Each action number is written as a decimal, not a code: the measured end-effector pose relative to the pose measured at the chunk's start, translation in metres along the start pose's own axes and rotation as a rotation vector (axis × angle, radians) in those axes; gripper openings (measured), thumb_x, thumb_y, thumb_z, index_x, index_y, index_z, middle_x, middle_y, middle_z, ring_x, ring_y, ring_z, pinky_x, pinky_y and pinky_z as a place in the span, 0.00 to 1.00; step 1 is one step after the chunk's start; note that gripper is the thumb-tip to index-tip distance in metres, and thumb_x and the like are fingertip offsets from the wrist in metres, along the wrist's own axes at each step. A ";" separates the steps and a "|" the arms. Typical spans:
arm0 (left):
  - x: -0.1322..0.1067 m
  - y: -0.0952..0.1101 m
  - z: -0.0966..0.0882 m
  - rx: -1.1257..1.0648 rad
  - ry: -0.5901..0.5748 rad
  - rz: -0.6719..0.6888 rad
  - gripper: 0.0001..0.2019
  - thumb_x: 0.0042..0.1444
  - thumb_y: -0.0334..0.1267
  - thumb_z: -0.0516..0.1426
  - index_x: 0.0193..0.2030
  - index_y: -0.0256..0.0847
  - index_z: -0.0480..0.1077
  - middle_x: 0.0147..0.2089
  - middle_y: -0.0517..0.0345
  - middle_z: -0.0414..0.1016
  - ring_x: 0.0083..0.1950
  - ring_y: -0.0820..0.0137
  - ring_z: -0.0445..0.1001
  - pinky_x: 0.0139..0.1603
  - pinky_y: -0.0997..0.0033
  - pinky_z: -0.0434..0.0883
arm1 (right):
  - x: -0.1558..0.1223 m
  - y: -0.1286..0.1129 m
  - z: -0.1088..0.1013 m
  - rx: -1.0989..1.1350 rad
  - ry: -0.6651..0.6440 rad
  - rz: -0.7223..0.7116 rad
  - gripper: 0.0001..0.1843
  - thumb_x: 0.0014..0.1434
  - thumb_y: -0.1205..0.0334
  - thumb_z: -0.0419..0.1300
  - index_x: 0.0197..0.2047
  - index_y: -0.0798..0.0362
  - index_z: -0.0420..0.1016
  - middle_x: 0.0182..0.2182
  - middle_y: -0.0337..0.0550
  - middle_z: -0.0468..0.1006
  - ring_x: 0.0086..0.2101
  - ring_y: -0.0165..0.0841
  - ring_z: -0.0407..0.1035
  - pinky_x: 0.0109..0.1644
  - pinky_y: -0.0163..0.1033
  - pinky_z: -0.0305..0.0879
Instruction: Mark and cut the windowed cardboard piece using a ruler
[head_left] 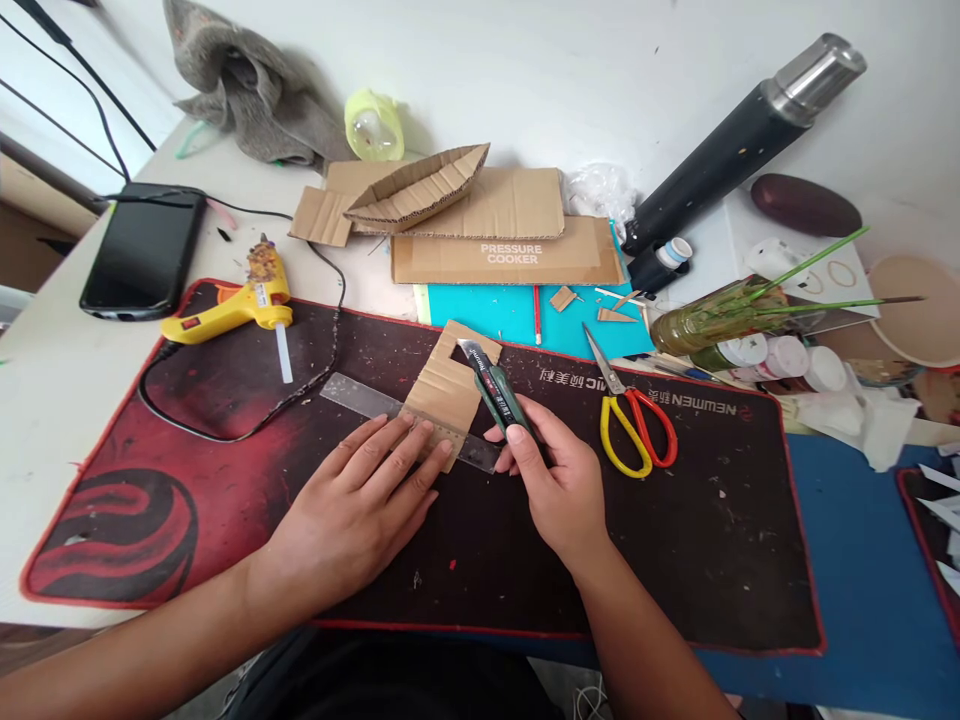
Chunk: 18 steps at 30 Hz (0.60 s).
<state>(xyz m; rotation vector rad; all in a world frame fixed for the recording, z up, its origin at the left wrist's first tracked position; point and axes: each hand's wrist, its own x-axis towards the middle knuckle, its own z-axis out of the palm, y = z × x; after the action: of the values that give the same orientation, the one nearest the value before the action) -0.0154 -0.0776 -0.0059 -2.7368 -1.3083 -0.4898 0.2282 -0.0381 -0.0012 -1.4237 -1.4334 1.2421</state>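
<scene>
My left hand (pixel 360 500) lies flat, fingers spread, pressing on a clear ruler (pixel 360 397) and the near edge of a small cardboard piece (pixel 444 385) on the black and red desk mat (pixel 225 480). My right hand (pixel 551 480) is closed round a green utility knife (pixel 495 388). The knife's blade tip rests at the notch near the cardboard's top edge.
Red and yellow scissors (pixel 634 420) lie right of my right hand. A yellow glue gun (pixel 236 305) and its cord sit at the left, beside a phone (pixel 142 250). A cardboard boat (pixel 420 188), flat cardboard, a black flask (pixel 742 140) and craft clutter fill the back and right.
</scene>
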 end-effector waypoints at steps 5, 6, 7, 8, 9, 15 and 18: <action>-0.001 0.000 0.000 -0.011 -0.002 0.000 0.21 0.75 0.36 0.59 0.71 0.34 0.73 0.68 0.41 0.80 0.68 0.49 0.78 0.71 0.45 0.74 | 0.000 0.000 -0.001 -0.001 -0.002 -0.006 0.18 0.78 0.49 0.61 0.63 0.46 0.82 0.42 0.44 0.89 0.28 0.32 0.79 0.32 0.38 0.77; -0.001 0.000 0.001 -0.013 -0.002 -0.002 0.21 0.75 0.36 0.59 0.71 0.34 0.73 0.68 0.41 0.80 0.68 0.49 0.78 0.72 0.45 0.73 | 0.000 0.000 -0.001 -0.001 -0.004 -0.010 0.18 0.78 0.50 0.61 0.63 0.46 0.82 0.42 0.44 0.89 0.28 0.32 0.79 0.32 0.38 0.78; -0.001 0.000 0.001 -0.016 -0.002 -0.006 0.21 0.75 0.35 0.59 0.71 0.35 0.73 0.68 0.41 0.80 0.69 0.49 0.78 0.73 0.46 0.73 | 0.000 0.000 -0.001 -0.003 -0.005 -0.012 0.17 0.78 0.50 0.61 0.63 0.46 0.82 0.42 0.44 0.89 0.28 0.32 0.79 0.33 0.38 0.78; -0.001 0.000 0.001 -0.020 0.000 -0.010 0.21 0.74 0.35 0.59 0.71 0.35 0.74 0.68 0.42 0.80 0.69 0.50 0.78 0.74 0.46 0.73 | 0.000 0.000 -0.001 -0.004 -0.006 -0.012 0.17 0.78 0.50 0.61 0.62 0.46 0.82 0.41 0.44 0.89 0.28 0.32 0.79 0.33 0.39 0.78; -0.001 0.001 0.001 -0.024 0.001 -0.016 0.21 0.74 0.35 0.59 0.71 0.36 0.73 0.68 0.42 0.80 0.69 0.50 0.78 0.74 0.47 0.72 | 0.000 0.000 -0.001 -0.005 -0.006 -0.011 0.17 0.78 0.50 0.61 0.62 0.46 0.82 0.41 0.44 0.89 0.29 0.33 0.79 0.33 0.39 0.78; -0.001 0.001 0.002 -0.011 -0.002 -0.003 0.21 0.75 0.35 0.58 0.71 0.34 0.73 0.68 0.41 0.80 0.69 0.49 0.78 0.73 0.45 0.73 | 0.000 0.000 -0.001 -0.006 -0.005 -0.006 0.18 0.78 0.49 0.61 0.62 0.46 0.83 0.41 0.44 0.88 0.29 0.33 0.79 0.33 0.38 0.78; -0.001 0.001 0.001 0.000 0.004 0.003 0.20 0.75 0.35 0.58 0.70 0.34 0.73 0.67 0.41 0.80 0.69 0.49 0.78 0.72 0.46 0.73 | 0.000 0.000 0.000 0.001 -0.003 -0.007 0.17 0.78 0.50 0.61 0.62 0.46 0.83 0.40 0.43 0.88 0.29 0.32 0.79 0.34 0.38 0.78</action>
<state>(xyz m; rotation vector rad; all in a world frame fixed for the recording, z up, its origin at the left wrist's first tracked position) -0.0148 -0.0783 -0.0073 -2.7358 -1.3035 -0.4952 0.2282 -0.0379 -0.0015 -1.4157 -1.4387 1.2400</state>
